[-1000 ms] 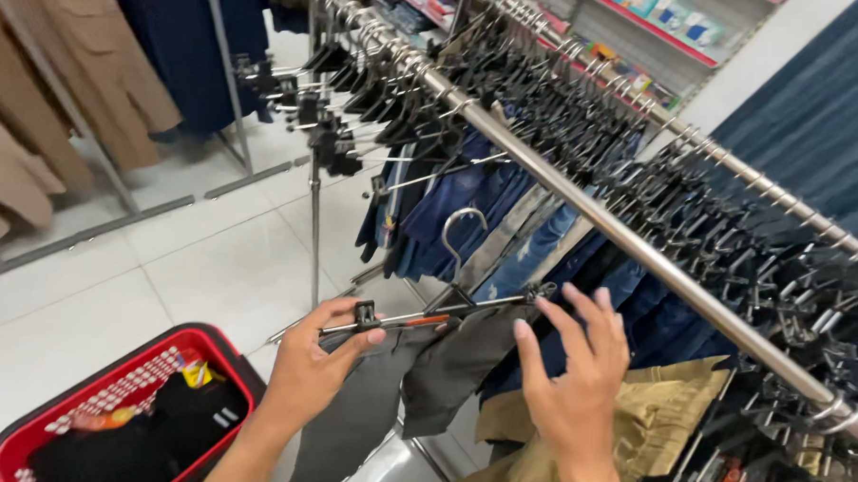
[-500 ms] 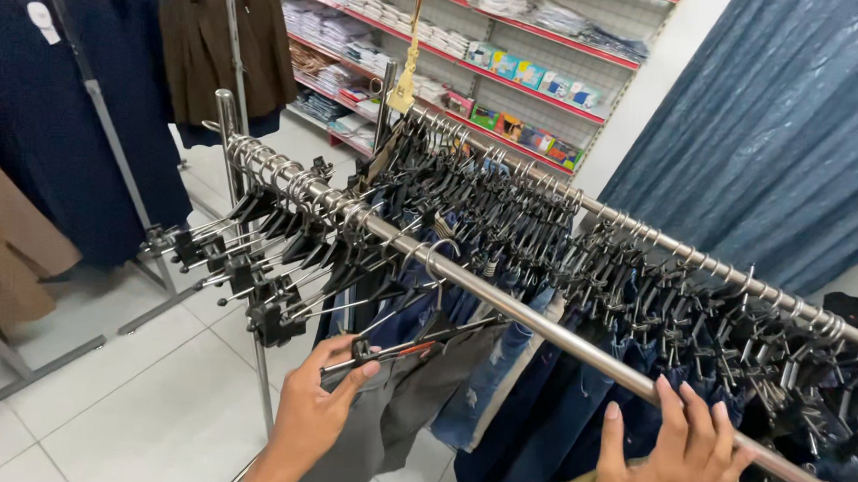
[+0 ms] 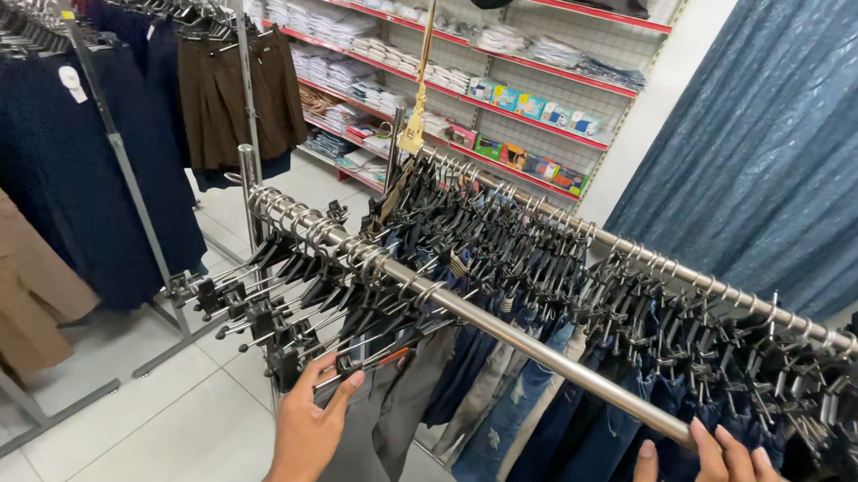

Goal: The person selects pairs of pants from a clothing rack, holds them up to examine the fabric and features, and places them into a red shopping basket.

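Observation:
My left hand (image 3: 310, 429) grips a black clip hanger (image 3: 366, 359) that carries grey trousers (image 3: 385, 422). It holds the hanger up under the chrome clothes rail (image 3: 521, 341), beside a bunch of empty black clip hangers (image 3: 256, 306) at the rail's left end. My right hand (image 3: 716, 467) lies on the same rail at the lower right, fingers together over the bar and thumb apart. Jeans and dark trousers (image 3: 508, 415) hang between my hands.
A second rail (image 3: 638, 253) packed with hangers runs behind. Red-edged shelves (image 3: 511, 78) with folded clothes and boxes line the back wall, and a blue curtain (image 3: 784, 139) hangs at the right. Racks of navy (image 3: 79, 181), brown (image 3: 244, 92) and tan garments (image 3: 14, 284) stand at the left.
The view has lifted off the red basket. My left hand has raised the hanger with the grey trousers up to the rail. My right hand has slid right along the rail.

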